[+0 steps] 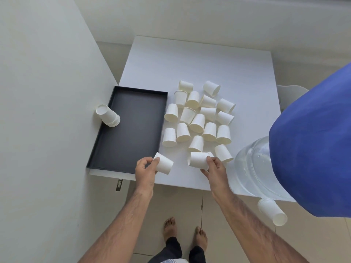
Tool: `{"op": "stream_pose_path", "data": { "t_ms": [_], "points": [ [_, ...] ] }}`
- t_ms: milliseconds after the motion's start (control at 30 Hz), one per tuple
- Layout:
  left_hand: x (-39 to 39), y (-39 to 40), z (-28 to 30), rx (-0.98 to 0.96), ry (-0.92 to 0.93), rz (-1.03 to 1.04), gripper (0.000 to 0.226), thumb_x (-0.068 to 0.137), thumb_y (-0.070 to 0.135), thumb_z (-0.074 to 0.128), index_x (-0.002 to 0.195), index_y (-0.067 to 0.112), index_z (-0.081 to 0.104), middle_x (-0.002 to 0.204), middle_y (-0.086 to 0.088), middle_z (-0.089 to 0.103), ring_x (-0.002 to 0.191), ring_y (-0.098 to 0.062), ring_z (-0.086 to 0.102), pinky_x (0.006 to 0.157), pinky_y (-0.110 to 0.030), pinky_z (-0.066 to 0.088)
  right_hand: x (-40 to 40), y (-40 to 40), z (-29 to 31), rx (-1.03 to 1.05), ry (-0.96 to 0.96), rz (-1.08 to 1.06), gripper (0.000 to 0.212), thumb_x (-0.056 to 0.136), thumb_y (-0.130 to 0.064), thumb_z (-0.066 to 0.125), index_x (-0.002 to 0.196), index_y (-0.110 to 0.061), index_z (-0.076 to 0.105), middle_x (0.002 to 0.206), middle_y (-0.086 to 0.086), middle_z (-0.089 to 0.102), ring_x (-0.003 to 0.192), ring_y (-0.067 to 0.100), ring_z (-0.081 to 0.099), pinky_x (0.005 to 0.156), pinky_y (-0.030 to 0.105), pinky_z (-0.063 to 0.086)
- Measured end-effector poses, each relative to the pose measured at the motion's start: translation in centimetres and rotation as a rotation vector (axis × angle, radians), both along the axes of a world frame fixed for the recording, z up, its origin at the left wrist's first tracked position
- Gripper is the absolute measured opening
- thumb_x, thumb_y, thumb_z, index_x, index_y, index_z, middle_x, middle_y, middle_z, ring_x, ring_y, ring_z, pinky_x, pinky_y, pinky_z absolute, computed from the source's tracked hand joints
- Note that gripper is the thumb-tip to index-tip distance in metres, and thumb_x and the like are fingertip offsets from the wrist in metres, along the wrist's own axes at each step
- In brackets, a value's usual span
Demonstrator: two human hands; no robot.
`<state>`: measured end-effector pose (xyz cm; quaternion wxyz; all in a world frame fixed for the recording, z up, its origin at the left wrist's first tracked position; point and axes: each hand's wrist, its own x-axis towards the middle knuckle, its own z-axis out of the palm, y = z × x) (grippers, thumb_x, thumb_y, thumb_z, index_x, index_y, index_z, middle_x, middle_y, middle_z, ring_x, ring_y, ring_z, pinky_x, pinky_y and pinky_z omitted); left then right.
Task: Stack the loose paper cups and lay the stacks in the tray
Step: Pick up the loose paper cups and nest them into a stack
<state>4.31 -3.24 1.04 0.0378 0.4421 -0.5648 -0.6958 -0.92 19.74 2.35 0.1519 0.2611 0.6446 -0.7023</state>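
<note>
Several loose white paper cups [197,118] lie and stand scattered on the white table [190,63], right of a black tray [133,130]. A short stack of cups [109,115] lies on its side at the tray's left edge. My left hand [145,172] pinches one cup [164,163] by its base near the tray's front right corner. My right hand [213,168] grips another cup [197,160] lying sideways, its rim pointing left toward the first cup. The two held cups are apart.
A large clear water bottle [252,168] under a blue cover [313,139] stands at the table's front right. Below it a cup [272,211] lies on its side. A wall [47,92] runs close along the tray's left. My bare feet [184,234] are on the tiled floor.
</note>
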Motion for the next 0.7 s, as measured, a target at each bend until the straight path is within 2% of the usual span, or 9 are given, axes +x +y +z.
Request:
{"op": "stream_pose_path", "data": {
  "t_ms": [100,167,233,300,400,467,533,600,700],
  "points": [
    [-0.4,0.2,0.7,-0.076,0.025,-0.082,0.016,0.088,0.025,0.082,0.087,0.014,0.071,0.127,0.011,0.059,0.103,-0.017,0.062,0.086,-0.035,0.047,-0.8,-0.3,0.9,-0.03,0.062,0.031,0.028,0.102,-0.027,0.064,0.074,-0.022,0.065,0.094,-0.008,0.07,0.104,0.015,0.068,0.095,0.035,0.061],
    [-0.6,0.2,1.2,-0.172,0.053,-0.206,0.015,0.088,0.027,0.083,0.087,0.018,0.071,0.127,0.017,0.057,0.101,-0.007,0.063,0.083,-0.024,0.048,-1.3,-0.7,1.8,-0.03,0.095,0.075,0.025,0.097,-0.036,0.068,0.076,-0.024,0.067,0.095,-0.007,0.071,0.099,0.01,0.071,0.102,0.041,0.058],
    [-0.8,0.3,1.9,-0.26,0.08,-0.346,0.021,0.087,0.027,0.086,0.099,0.026,0.069,0.128,0.021,0.053,0.102,0.0,0.064,0.079,-0.015,0.05,-1.7,-1.2,2.9,-0.012,0.131,0.126,0.029,0.092,-0.047,0.071,0.085,-0.019,0.066,0.101,-0.008,0.071,0.097,0.004,0.074,0.107,0.045,0.055],
    [-0.8,0.4,2.7,-0.305,0.092,-0.438,0.042,0.084,0.028,0.089,0.115,0.035,0.061,0.13,0.021,0.052,0.108,-0.001,0.064,0.082,-0.015,0.054,-2.2,-1.9,4.1,0.021,0.186,0.178,0.04,0.09,-0.051,0.072,0.093,-0.012,0.063,0.108,-0.013,0.072,0.1,0.001,0.073,0.107,0.045,0.054],
    [-0.8,0.6,3.6,-0.3,0.091,-0.505,0.061,0.08,0.029,0.09,0.124,0.042,0.051,0.125,0.016,0.061,0.111,-0.004,0.066,0.083,-0.02,0.059,-2.7,-3.0,5.9,0.1,0.298,0.221,0.038,0.089,-0.052,0.073,0.094,-0.015,0.064,0.124,-0.02,0.068,0.103,-0.005,0.068,0.095,0.03,0.054],
    [-0.9,0.7,3.9,-0.301,0.095,-0.564,0.065,0.079,0.028,0.09,0.127,0.041,0.048,0.125,0.014,0.062,0.114,-0.008,0.065,0.082,-0.025,0.062,-2.7,-3.5,6.5,0.15,0.377,0.278,0.023,0.092,-0.045,0.074,0.095,-0.024,0.066,0.125,-0.013,0.064,0.102,-0.003,0.067,0.09,0.022,0.052],
    [-1.1,0.9,4.1,-0.357,0.093,-0.63,0.073,0.079,0.028,0.091,0.135,0.039,0.044,0.13,0.014,0.058,0.118,-0.01,0.062,0.083,-0.021,0.058,-2.5,-3.7,6.6,0.179,0.432,0.349,0.012,0.094,-0.035,0.076,0.093,-0.027,0.067,0.129,-0.006,0.061,0.106,0.002,0.067,0.091,0.021,0.055],
    [-1.2,1.1,4.4,-0.412,0.087,-0.67,0.083,0.08,0.03,0.092,0.144,0.037,0.039,0.138,0.013,0.053,0.125,-0.009,0.057,0.088,-0.016,0.049,-2.3,-3.5,6.5,0.242,0.498,0.421,0.018,0.094,-0.028,0.078,0.087,-0.016,0.067,0.137,-0.011,0.056,0.116,-0.002,0.064,0.092,0.018,0.055],
    [-1.4,1.3,4.6,-0.449,0.097,-0.694,0.089,0.078,0.035,0.093,0.145,0.044,0.036,0.141,0.014,0.052,0.13,-0.006,0.051,0.09,-0.016,0.045,-2.0,-3.2,6.7,0.421,0.651,0.609,0.018,0.095,-0.026,0.077,0.085,-0.016,0.065,0.142,-0.02,0.05,0.132,0.002,0.054,0.1,0.014,0.046]
  ]
}}
